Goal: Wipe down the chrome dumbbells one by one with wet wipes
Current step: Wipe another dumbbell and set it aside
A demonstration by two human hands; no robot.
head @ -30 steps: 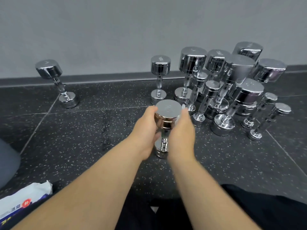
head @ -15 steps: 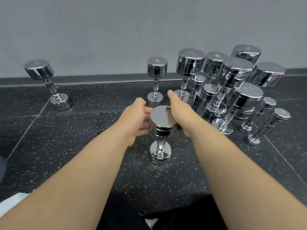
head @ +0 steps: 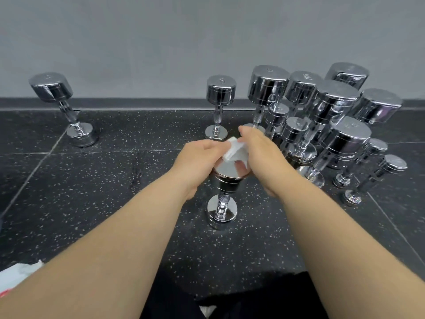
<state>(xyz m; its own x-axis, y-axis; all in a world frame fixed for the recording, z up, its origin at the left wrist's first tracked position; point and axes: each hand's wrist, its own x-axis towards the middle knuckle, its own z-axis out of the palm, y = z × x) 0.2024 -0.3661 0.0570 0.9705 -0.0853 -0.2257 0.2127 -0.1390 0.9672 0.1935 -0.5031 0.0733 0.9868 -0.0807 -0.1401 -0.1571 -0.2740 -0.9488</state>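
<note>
Speckled floor (head: 115,180); left hand (head: 195,162), right hand (head: 262,157) both pinch wipe (head: 234,150) (folded) over upright dumbbell (head: 226,181).

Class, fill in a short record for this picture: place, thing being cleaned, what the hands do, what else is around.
Place: speckled floor, grey wall
Cleaned: dumbbell, upright, centre
Hands: left hand and right hand both hold a wipe at its top
Around: cluster right, lone dumbbell left, pack bottom left
</note>
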